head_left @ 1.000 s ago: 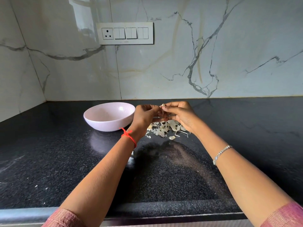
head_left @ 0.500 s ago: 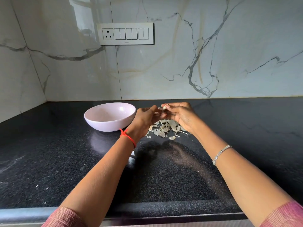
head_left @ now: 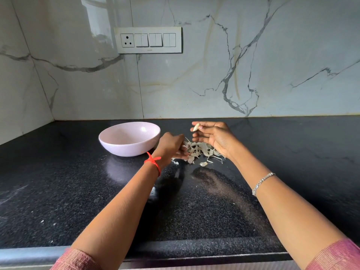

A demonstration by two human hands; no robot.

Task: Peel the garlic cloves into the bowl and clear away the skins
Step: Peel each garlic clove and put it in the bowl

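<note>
A pale pink bowl (head_left: 129, 138) stands on the black counter at the left; its inside is hidden from this angle. To its right lies a loose pile of garlic skins (head_left: 200, 150). My right hand (head_left: 213, 137) hovers above the pile and pinches a pale garlic clove (head_left: 196, 126) between thumb and fingertips. My left hand (head_left: 171, 147) is lowered at the pile's left edge, fingers pointing down towards the skins; whether it holds a piece of skin cannot be made out.
The black speckled counter (head_left: 78, 191) runs to a marble wall behind and on the left. A switch panel (head_left: 149, 40) is mounted on the wall above the bowl. A few skin bits (head_left: 203, 163) lie just in front of the pile.
Both hands were together working one clove above the pile. They have parted: the left dropped towards the skins, the right kept the clove and lifted slightly.
</note>
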